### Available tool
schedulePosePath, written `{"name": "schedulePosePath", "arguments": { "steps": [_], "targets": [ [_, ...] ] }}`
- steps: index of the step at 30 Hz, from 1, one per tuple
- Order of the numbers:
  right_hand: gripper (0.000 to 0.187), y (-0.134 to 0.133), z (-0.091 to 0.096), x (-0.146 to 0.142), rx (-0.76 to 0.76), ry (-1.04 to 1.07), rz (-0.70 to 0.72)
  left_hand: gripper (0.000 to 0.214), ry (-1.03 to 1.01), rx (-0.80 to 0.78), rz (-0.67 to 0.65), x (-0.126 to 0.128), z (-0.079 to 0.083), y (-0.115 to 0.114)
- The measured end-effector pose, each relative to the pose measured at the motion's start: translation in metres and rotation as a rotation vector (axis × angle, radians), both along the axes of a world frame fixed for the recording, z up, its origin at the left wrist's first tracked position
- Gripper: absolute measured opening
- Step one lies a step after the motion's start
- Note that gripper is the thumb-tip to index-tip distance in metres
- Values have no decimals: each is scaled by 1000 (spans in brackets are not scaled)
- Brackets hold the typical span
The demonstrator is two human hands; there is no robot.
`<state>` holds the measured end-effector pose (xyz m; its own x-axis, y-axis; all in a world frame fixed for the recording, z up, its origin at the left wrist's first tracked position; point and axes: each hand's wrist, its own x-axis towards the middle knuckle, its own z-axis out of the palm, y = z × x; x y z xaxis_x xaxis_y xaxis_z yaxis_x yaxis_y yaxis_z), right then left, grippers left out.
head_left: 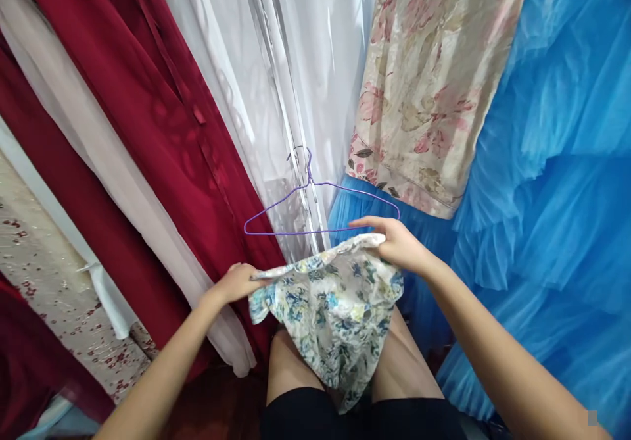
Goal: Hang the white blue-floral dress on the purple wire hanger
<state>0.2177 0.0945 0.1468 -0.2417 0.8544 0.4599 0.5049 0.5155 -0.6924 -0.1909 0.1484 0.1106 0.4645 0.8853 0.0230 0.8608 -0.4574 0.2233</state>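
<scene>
A small white garment with a blue and green flower print (330, 308) hangs down over my knees, stretched between both hands. My left hand (239, 283) is closed on its left top corner. My right hand (394, 243) pinches the right top corner. Just above and behind the garment hangs a thin purple wire hanger (315, 213), its hook caught on a white rail or fabric fold. The right hand's fingers are close to the hanger's right end, and I cannot tell if they touch it.
Hanging clothes surround me: dark red dresses (148, 111) and a pale cream one on the left, white sheer fabric (305, 65) straight ahead, a beige dress with pink flowers (434, 85) and bright blue tulle (557, 183) on the right. A sequinned beige fabric (44, 275) lies low left.
</scene>
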Motion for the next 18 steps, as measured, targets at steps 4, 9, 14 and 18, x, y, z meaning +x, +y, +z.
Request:
{"name": "schedulePosePath", "arguments": {
  "steps": [4, 9, 14, 18],
  "targets": [
    [43, 46, -11, -6, 42, -109, -130, 36, -13, 318, 120, -40, 41, 23],
    [22, 43, -29, -20, 11, -137, -107, 34, -216, 497, 38, -20, 83, 38],
    [55, 11, -34, -29, 73, -97, 12, 30, -513, 423, 14, 26, 96, 43],
    [80, 10, -31, -2, 227, 143, -248, 28, -573, 491, 42, 43, 88, 32]
  ]
}}
